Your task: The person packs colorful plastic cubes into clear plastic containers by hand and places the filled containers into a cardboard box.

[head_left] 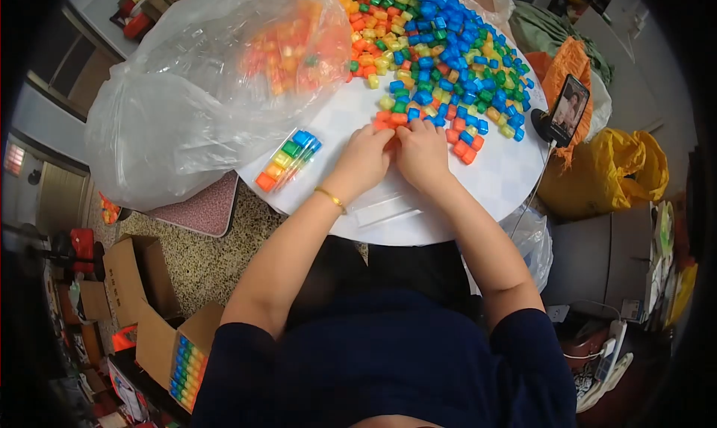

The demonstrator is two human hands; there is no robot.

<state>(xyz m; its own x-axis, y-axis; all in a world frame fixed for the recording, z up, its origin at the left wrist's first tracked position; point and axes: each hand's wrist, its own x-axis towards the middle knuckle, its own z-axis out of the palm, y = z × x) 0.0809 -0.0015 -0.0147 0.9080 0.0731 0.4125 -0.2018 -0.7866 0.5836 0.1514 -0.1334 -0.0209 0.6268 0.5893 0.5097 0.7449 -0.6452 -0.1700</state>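
Observation:
My left hand [364, 157] and my right hand [423, 156] are close together at the near edge of a heap of small translucent cubes [441, 47] in blue, green, yellow and orange-red. Orange-red cubes [390, 119] lie right at my left fingertips, and the fingers of that hand are closed around one. The right fingers are curled and closed too; what they hold is hidden. Left of my hands lies a clear pack [287, 159] with a row of coloured cubes in it. Clear plastic pieces [388, 208] rest on the table below my wrists.
A large clear plastic bag [194, 92] with orange cubes covers the round white table's [493, 196] left side. A phone on a stand [569, 110] is at the right edge, its cable hanging down. A carton [168, 346] of packed cubes stands on the floor, lower left.

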